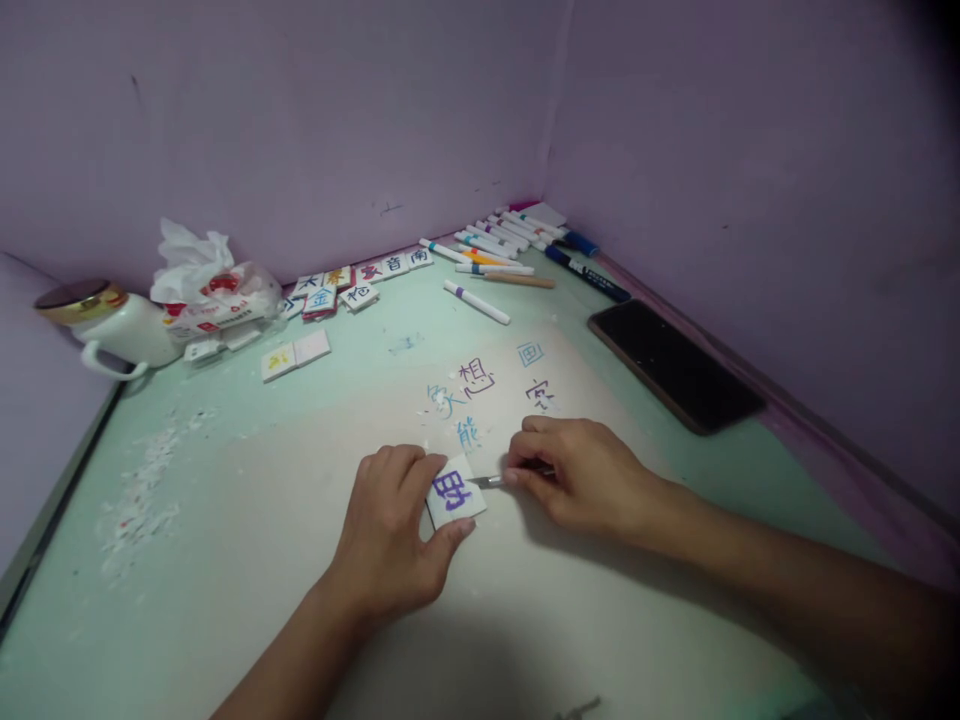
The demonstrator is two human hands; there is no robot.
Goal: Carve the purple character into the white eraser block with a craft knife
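Note:
My left hand is closed round a small white tile with a purple character on it, holding it against the pale green table. My right hand pinches a thin metal blade tool whose tip touches the tile's right edge. Just beyond the hands, blue and purple characters are written on the table top.
Several marker pens lie at the back corner, one white pen apart from them. A dark phone lies at right. More white tiles, a crumpled tissue pack and a white mug sit at back left. White scrapings litter the left.

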